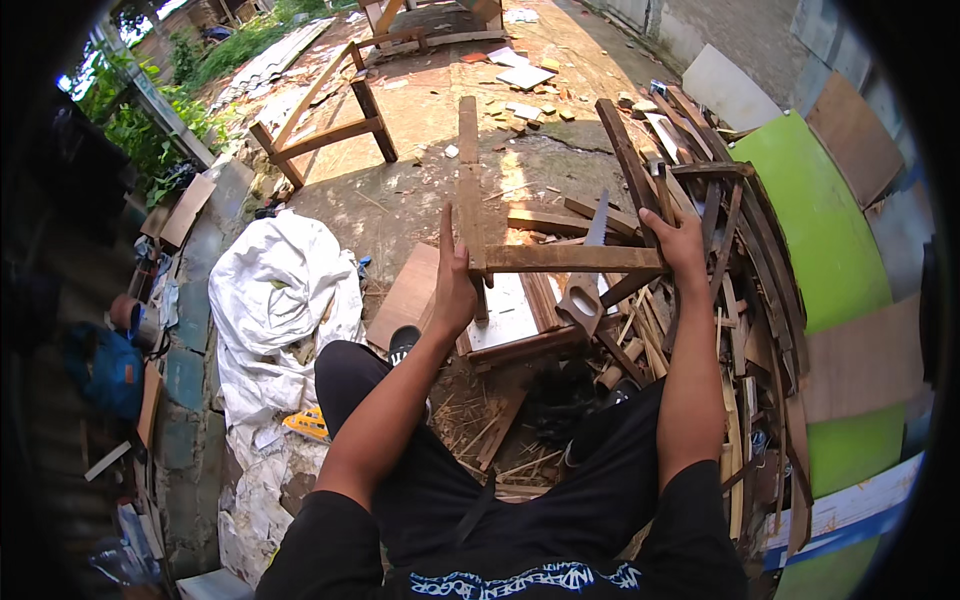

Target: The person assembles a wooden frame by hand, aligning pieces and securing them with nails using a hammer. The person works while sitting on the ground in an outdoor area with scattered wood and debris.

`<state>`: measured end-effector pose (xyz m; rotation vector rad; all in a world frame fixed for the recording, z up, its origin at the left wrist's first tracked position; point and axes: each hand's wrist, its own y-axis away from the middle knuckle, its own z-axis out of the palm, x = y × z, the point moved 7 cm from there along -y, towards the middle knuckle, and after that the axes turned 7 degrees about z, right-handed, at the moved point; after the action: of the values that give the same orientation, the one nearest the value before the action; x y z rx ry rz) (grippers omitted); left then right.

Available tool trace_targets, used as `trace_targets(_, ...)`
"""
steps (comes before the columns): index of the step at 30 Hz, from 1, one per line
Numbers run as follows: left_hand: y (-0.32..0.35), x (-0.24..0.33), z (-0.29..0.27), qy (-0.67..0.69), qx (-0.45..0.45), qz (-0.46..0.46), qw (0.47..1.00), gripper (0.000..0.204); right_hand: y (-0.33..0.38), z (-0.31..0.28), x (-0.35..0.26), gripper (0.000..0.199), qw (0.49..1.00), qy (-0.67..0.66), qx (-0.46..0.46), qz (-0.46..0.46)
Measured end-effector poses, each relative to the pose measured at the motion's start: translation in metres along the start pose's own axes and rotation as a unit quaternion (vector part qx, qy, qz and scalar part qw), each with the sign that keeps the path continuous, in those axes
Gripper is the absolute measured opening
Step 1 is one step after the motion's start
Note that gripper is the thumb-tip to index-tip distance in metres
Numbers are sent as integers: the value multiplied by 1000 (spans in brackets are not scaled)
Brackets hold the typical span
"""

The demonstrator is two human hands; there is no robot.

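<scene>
Head view is showing a person sitting outdoors in black clothes, holding a wooden frame (520,255) of nailed battens out in front of the knees. The left hand (455,285) is gripping the frame where its long upright batten (468,190) crosses the horizontal batten (570,258), fingers closed round the wood and thumb pointing up along the upright. The right hand (680,245) is clasping the far right end of that horizontal batten, fingers curled over its top edge. Just below the frame a handsaw (585,290) is lying with its pale handle toward the person and its blade running up behind the horizontal batten. To the right of the frame a pile of scrap wood (720,220) is leaning against a green panel (820,220). To the left of the frame a white sack (275,290) is lying crumpled on the ground, and beyond the frame a wooden trestle (325,120) is standing on the bare earth.
</scene>
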<state>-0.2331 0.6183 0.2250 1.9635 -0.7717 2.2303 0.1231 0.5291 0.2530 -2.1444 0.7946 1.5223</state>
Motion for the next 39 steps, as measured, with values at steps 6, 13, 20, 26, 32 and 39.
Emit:
trace_targets(6, -11, -28, -14, 4, -10, 2, 1000, 71, 0, 7, -13, 35, 1000, 0, -12, -20)
trace_targets(13, -20, -8, 0, 162, 56, -83, 982, 62, -8, -1, 4, 39, 999, 5, 19, -41)
trace_targets(20, -64, 11, 0, 195, 0, -197, 961, 47, -3, 3, -3, 38, 999, 12, 24, -45)
trace_targets(26, -72, 0, -7, 149, 97, -153, 972, 46, 9, -2, -5, 37, 998, -29, 46, -23)
trace_targets(32, -74, -3, -4, 201, 58, -155, 966, 50, 17, -3, -12, 37, 997, 3, 59, -45)
trace_targets(39, -74, -11, -10, 213, 43, -150, 964, 52, 12, 4, -11, 35, 999, -39, 9, 2)
